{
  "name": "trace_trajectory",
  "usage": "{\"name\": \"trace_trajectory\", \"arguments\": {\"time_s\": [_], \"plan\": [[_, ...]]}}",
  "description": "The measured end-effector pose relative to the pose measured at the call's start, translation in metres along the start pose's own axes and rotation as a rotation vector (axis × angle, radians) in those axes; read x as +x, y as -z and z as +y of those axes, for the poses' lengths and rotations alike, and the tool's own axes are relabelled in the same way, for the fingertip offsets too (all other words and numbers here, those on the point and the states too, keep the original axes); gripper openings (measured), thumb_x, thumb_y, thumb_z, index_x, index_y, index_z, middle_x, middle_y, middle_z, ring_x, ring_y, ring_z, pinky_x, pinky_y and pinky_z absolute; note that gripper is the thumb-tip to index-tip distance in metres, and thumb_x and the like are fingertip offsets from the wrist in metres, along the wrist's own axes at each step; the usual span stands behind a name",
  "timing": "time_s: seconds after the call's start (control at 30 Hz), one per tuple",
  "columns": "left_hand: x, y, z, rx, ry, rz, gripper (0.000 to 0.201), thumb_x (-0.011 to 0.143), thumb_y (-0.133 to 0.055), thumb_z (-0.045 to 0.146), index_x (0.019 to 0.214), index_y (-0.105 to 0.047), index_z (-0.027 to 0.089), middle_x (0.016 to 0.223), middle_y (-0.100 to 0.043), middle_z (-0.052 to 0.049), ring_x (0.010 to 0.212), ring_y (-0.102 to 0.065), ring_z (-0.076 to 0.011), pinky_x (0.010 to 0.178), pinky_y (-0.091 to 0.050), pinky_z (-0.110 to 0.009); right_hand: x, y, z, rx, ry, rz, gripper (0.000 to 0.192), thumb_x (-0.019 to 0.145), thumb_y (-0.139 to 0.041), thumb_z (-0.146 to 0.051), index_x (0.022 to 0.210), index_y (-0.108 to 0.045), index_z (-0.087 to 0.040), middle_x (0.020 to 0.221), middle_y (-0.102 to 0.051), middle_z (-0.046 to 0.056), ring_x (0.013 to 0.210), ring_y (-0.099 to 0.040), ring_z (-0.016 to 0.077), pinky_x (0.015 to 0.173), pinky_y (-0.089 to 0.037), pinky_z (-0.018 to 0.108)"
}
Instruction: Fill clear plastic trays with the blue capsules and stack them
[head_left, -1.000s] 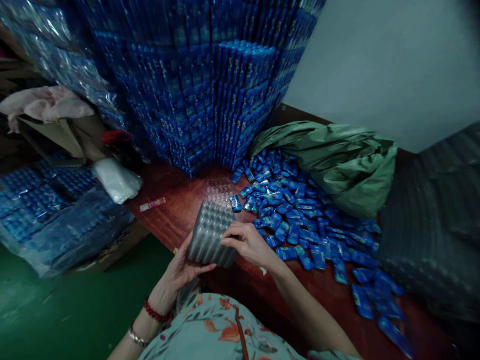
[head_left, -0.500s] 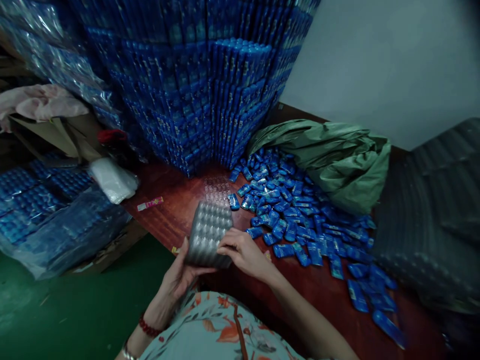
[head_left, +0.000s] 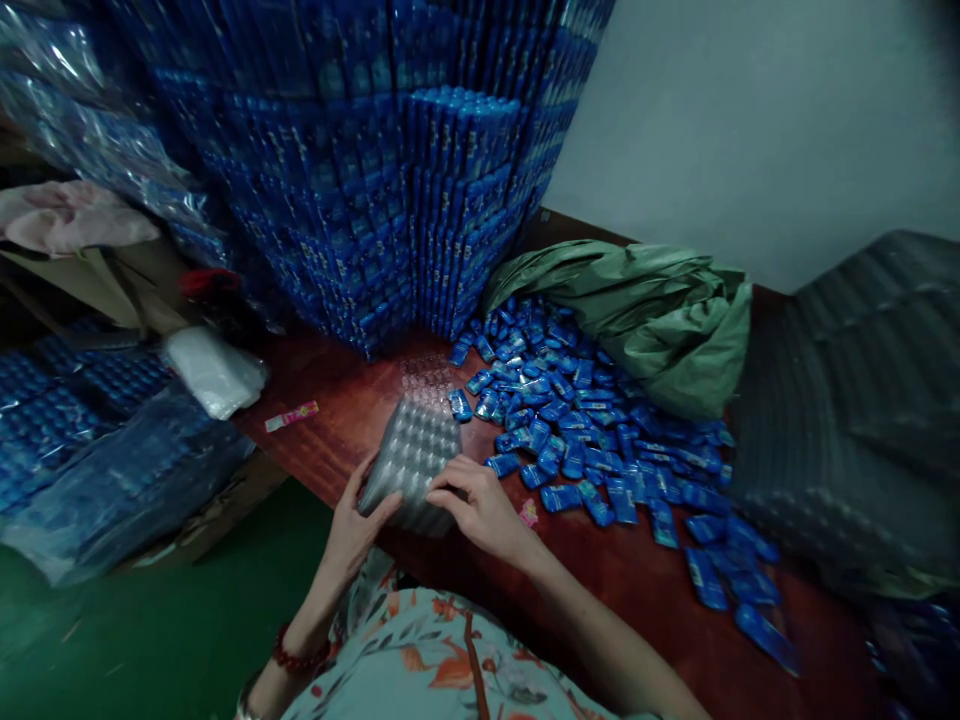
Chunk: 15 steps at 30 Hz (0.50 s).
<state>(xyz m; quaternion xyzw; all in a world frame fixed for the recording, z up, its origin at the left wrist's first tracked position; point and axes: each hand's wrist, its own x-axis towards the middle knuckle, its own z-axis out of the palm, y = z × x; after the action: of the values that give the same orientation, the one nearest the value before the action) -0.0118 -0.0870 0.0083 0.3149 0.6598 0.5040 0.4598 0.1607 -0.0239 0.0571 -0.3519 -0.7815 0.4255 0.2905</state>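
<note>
both grips clasp one clear blister tray [head_left: 411, 458] at the near edge of the worktop [head_left: 352, 420].

we see our left hand [head_left: 352, 535] cupping its near left corner and our right hand [head_left: 474, 503] pinching the near right edge, equally close. the tray's long axis runs away from us, its far end tilted toward the stacked blue packs [head_left: 390, 200]. loose blue sachets [head_left: 592, 440] lie just right of it, by the green bag [head_left: 660, 320].
</note>
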Motion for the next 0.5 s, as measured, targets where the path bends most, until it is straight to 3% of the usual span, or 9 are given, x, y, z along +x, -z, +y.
{"name": "trace_trajectory", "arguments": {"time_s": [0.13,0.23,0.33,0.43,0.5], "plan": [[-0.003,0.001,-0.007,-0.132,0.091,0.0,0.078,0.06,-0.075,0.048,0.127,-0.05,0.019,0.13,-0.053,-0.009,0.121,-0.049,-0.029,0.098,-0.043,-0.034,0.0,0.009,0.0,0.097,-0.081,0.236,0.012,0.082,-0.057,-0.02,0.072,-0.064,-0.02,0.072,-0.062,-0.001,0.072,-0.055,0.0135,0.067,-0.041,0.025],[-0.002,0.003,-0.016,-0.281,0.238,0.005,0.081,0.061,-0.074,0.052,0.132,-0.045,0.024,0.136,-0.048,-0.009,0.115,-0.053,-0.0301,0.084,-0.052,-0.035,-0.001,0.027,0.0,0.16,-0.132,0.486,0.013,0.085,-0.053,-0.026,0.079,-0.062,-0.019,0.075,-0.062,-0.001,0.069,-0.054,0.0132,0.063,-0.041,0.025],[0.004,0.007,-0.023,-0.305,0.376,0.066,0.075,0.064,-0.072,0.052,0.13,-0.046,0.026,0.132,-0.051,-0.01,0.104,-0.059,-0.0269,0.072,-0.055,-0.032,-0.004,0.044,0.005,-0.002,-0.08,0.679,0.014,0.087,-0.051,-0.027,0.08,-0.06,-0.02,0.077,-0.06,0.0,0.072,-0.053,0.0142,0.066,-0.041,0.026],[0.007,0.015,-0.025,-0.304,0.438,0.071,0.069,0.062,-0.076,0.038,0.124,-0.05,0.023,0.118,-0.061,-0.009,0.092,-0.064,-0.0233,0.071,-0.054,-0.03,-0.01,0.046,0.025,-0.366,0.021,0.676,0.015,0.089,-0.049,-0.024,0.081,-0.06,-0.019,0.078,-0.059,0.002,0.078,-0.051,0.0167,0.073,-0.04,0.03],[0.006,0.021,-0.021,-0.321,0.436,0.054,0.066,0.06,-0.075,0.034,0.121,-0.053,0.022,0.112,-0.064,-0.008,0.092,-0.065,-0.0241,0.073,-0.054,-0.031,-0.016,0.039,0.044,-0.632,0.046,0.54,0.016,0.089,-0.047,-0.02,0.081,-0.061,-0.018,0.077,-0.059,0.005,0.079,-0.05,0.0186,0.075,-0.04,0.034]]}}
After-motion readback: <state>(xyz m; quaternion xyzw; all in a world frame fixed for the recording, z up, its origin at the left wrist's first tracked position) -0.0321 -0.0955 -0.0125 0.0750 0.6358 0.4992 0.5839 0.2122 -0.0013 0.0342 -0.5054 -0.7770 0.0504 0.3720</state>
